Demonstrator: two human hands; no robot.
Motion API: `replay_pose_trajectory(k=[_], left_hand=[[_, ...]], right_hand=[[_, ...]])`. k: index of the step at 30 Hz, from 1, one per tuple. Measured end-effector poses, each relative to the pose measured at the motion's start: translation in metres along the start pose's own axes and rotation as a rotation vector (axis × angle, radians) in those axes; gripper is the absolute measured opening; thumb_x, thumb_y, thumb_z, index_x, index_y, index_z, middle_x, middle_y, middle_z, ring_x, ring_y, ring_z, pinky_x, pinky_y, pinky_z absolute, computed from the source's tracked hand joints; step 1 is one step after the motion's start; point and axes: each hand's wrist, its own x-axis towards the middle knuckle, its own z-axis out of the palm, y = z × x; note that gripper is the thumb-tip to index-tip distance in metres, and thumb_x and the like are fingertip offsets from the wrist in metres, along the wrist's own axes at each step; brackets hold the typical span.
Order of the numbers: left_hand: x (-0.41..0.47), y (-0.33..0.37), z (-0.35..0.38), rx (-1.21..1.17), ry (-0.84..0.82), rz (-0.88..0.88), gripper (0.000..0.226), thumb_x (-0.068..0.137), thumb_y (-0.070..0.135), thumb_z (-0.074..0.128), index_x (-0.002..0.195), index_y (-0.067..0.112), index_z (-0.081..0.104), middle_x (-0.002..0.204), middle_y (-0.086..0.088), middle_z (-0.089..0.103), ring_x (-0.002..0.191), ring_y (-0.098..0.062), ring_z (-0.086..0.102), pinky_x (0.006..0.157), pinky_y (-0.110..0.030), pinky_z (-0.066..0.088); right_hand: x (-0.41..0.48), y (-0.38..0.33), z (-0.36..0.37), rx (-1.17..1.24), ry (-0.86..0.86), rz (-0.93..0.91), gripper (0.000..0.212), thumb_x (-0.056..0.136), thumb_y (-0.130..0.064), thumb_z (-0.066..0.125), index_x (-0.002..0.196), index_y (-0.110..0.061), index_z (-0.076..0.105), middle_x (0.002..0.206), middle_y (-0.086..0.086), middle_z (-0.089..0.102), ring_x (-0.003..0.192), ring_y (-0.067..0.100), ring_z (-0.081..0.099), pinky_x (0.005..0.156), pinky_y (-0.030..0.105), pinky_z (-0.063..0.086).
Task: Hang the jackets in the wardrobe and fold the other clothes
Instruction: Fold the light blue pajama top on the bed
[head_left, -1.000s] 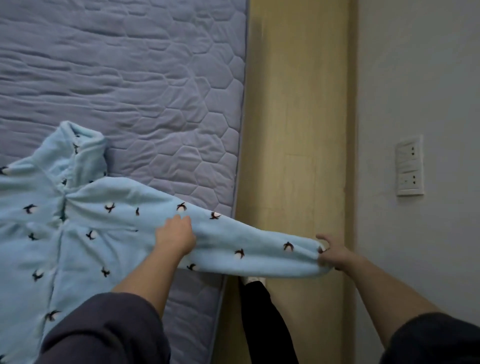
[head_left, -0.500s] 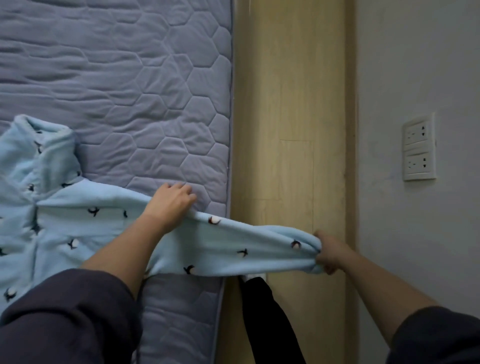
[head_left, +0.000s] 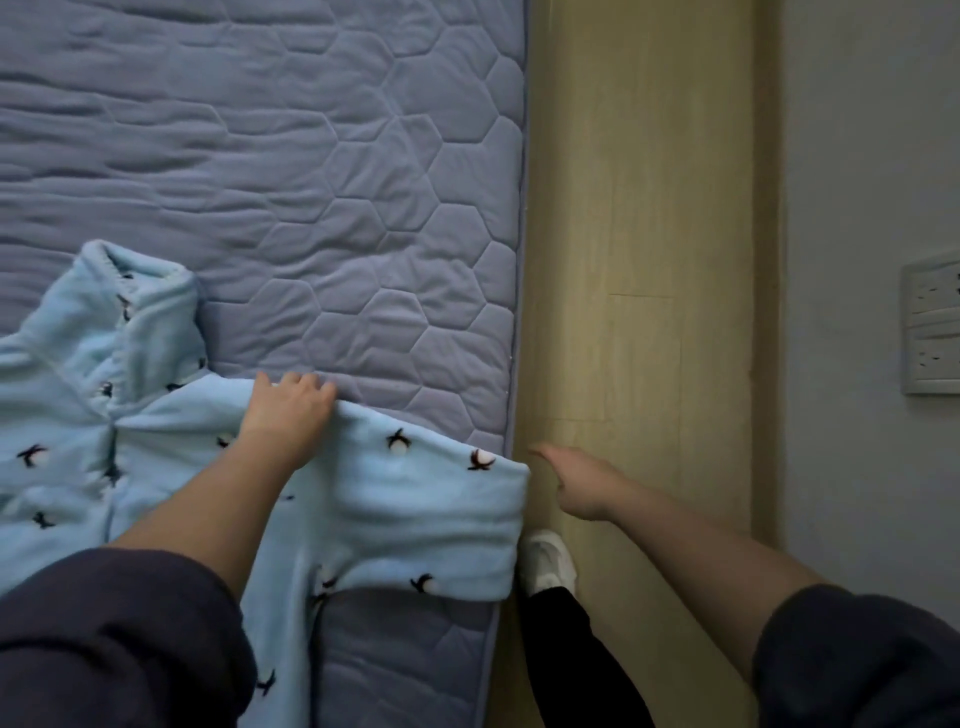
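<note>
Pins pale blue fleece top (head_left: 67, 415) on mattress (head_left: 311, 182) at 8 o'clock, sleeve (head_left: 431, 499) doubled back at the edge, with left hand (head_left: 288, 415), fingers curled together over sleeve's top edge. Hovers right hand (head_left: 579, 483) at 3 o'clock of fold, fingers relaxed, gripping nothing.

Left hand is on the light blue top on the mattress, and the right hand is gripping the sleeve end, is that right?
Not quite. In the head view the right hand grips nothing: it is open beside the sleeve end. The left hand is on the light blue top on the mattress.
</note>
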Motion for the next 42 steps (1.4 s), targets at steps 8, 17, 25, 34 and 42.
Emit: replay_pose_trajectory(k=[8,17,25,34,42], left_hand=[[0.001,-0.035,0.015,-0.073,0.059,0.071,0.034,0.091,0.012,0.045,0.124,0.018,0.045,0.120,-0.003,0.056,0.110,-0.024,0.057,0.086,-0.033,0.037],[-0.001,-0.054,0.015,-0.236,0.110,-0.107,0.018,0.085,0.004,0.049,0.102,0.010,0.054,0.105,-0.014,0.058,0.102,-0.032,0.057,0.079,-0.039,0.037],[0.005,-0.045,0.020,-0.190,0.113,-0.174,0.023,0.085,0.011,0.050,0.108,0.015,0.051,0.114,-0.009,0.059,0.109,-0.028,0.054,0.092,-0.040,0.035],[-0.003,0.082,-0.015,-0.489,0.000,0.415,0.030,0.084,0.038,0.055,0.108,0.021,0.051,0.113,-0.001,0.059,0.105,-0.024,0.057,0.081,-0.033,0.041],[0.015,0.128,-0.063,-0.609,0.018,0.485,0.017,0.081,0.013,0.056,0.097,0.019,0.056,0.106,-0.003,0.054,0.098,-0.025,0.055,0.069,-0.031,0.035]], right_hand=[[0.029,-0.011,-0.003,-0.478,-0.118,-0.107,0.037,0.083,-0.031,0.060,0.114,-0.011,0.062,0.116,0.013,0.057,0.109,0.029,0.052,0.084,0.031,0.039],[-0.012,0.034,-0.020,0.086,0.110,0.076,0.019,0.079,-0.028,0.063,0.091,-0.021,0.051,0.077,0.002,0.056,0.072,0.021,0.055,0.052,0.026,0.038],[-0.022,0.071,-0.051,0.725,-0.262,0.257,0.027,0.087,-0.033,0.064,0.095,-0.007,0.065,0.092,0.007,0.067,0.083,0.017,0.062,0.075,0.029,0.052],[-0.010,0.064,-0.048,0.663,0.072,0.219,0.021,0.091,-0.021,0.061,0.112,-0.020,0.062,0.101,0.005,0.067,0.088,0.014,0.066,0.065,0.021,0.052],[-0.010,0.073,-0.048,0.273,-0.064,0.162,0.025,0.094,-0.034,0.055,0.115,-0.021,0.061,0.111,0.001,0.063,0.102,0.017,0.059,0.087,0.029,0.047]])
